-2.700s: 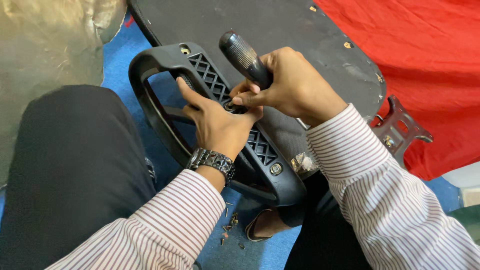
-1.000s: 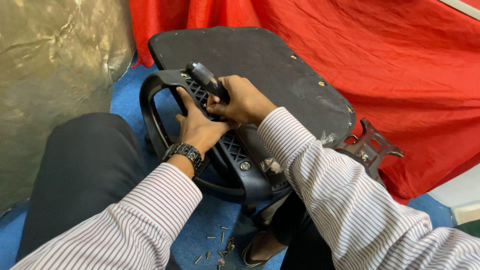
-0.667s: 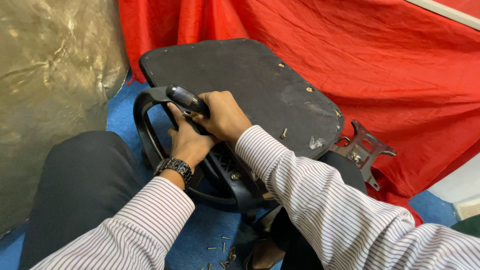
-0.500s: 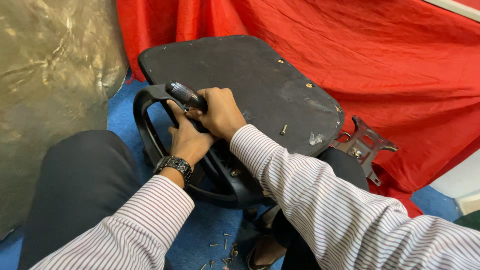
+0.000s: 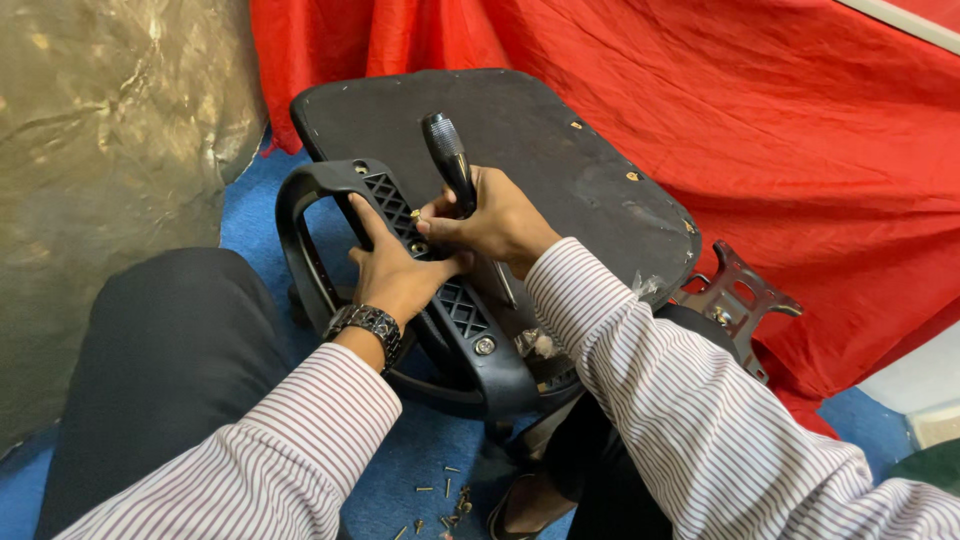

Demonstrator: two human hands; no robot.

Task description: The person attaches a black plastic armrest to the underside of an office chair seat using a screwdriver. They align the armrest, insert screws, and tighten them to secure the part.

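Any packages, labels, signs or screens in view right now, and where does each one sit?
None show: no label, sign or screen anywhere in the head view.
Nearest thing to packaging: a crumpled scrap of clear plastic wrap beside the black armrest, near the right sleeve.
The left hand rests on the armrest; the right hand grips a black screwdriver.

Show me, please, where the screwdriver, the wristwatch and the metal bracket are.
screwdriver [image 5: 447, 160], head view, on its black handle.
wristwatch [image 5: 364, 324], head view, on its dark band.
metal bracket [image 5: 735, 292], head view, on its flat plate.
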